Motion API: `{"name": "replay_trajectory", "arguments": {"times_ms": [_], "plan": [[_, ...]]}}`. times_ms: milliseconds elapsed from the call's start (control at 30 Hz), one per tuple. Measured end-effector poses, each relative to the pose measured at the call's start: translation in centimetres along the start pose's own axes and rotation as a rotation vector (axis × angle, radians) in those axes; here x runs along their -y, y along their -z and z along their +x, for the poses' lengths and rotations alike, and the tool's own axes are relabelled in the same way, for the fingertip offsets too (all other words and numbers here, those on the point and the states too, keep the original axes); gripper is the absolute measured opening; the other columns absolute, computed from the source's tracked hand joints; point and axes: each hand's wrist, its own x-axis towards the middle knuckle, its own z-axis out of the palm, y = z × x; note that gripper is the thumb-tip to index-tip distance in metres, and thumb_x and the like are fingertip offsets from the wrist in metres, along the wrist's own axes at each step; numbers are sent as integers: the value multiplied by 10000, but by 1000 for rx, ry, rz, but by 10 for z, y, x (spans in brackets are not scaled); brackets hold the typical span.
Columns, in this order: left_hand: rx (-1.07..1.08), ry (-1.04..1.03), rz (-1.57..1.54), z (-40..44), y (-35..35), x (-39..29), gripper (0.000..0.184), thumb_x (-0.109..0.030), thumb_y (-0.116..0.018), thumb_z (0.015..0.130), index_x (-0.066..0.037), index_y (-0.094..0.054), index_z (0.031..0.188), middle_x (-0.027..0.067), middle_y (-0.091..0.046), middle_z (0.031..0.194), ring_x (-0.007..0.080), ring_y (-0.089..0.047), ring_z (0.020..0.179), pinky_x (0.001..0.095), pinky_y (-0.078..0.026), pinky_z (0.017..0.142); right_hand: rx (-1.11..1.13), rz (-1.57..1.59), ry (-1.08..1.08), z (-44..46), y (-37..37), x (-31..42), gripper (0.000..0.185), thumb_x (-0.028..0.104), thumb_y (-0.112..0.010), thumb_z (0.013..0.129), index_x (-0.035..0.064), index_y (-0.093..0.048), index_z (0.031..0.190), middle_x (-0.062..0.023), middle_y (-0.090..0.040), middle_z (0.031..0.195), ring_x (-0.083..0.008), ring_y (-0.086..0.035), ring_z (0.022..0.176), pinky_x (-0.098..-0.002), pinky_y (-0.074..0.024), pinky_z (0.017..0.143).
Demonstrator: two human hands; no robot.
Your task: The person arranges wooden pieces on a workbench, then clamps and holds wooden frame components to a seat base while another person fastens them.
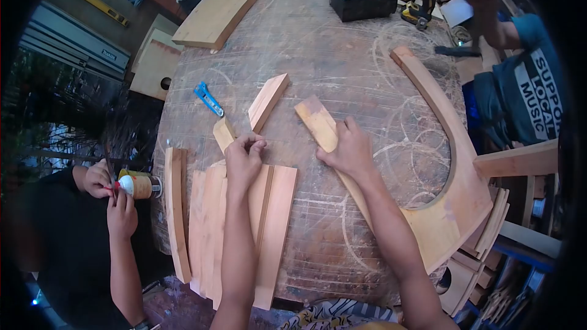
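Two bare hands reach over a scuffed wooden desk. The right hand has its grip wrapped around one arm of a curved wooden frame, which lies along the desk's right edge and bends toward the near right corner; the forearm hides part of it. The left hand has its fingers curled in toward the thumb, just beside a small block; whether this grip pinches anything, I cannot tell.

Judging by its smooth curve, the frame's shaping looks done. Several slats lie side by side at the near left corner, apparently cut but not fixed to the frame. A curved strip by the left edge and an angled piece near the middle also lie loose, so joining looks undone. Past the left edge, another person's hand is at the cap of a bottle.
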Motion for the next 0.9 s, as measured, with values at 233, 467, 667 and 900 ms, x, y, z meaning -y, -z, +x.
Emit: {"name": "replay_trajectory", "arguments": {"times_ms": [233, 467, 667, 900], "plan": [[-16, 49, 103, -1, 2, -5, 83, -41, -731, 804, 22, -676, 799, 52, -671, 690, 103, -610, 628, 257, -489, 590, 13, -16, -61, 0, -2, 5, 559, 347, -760, 583, -58, -634, 947, -164, -555, 958, -337, -609, 875, -435, -516, 732], [-47, -8, 220, -1, 1, -10, 143, -77, -761, 767, 32, -670, 759, 113, -671, 653, 167, -639, 591, 310, -508, 591, -11, -42, -28, 0, -2, 3, 547, 347, -743, 606, -37, -625, 976, -161, -538, 931, -331, -593, 859, -456, -492, 701], [-41, -80, 299, 0, 3, -13, 122, -52, -733, 776, 39, -652, 765, 124, -662, 657, 191, -643, 594, 317, -509, 600, -96, -51, 5, -4, -6, 9, 704, 342, -736, 665, 11, -537, 1253, -164, -515, 977, -330, -564, 902, -439, -478, 742], [-19, -86, 222, 0, 0, -12, 158, -47, -731, 765, 40, -608, 722, 119, -629, 625, 182, -608, 563, 319, -485, 579, -26, -15, 59, 0, -3, 11, 727, 326, -720, 714, 79, -489, 1358, -165, -498, 980, -328, -527, 932, -422, -455, 787]]}}
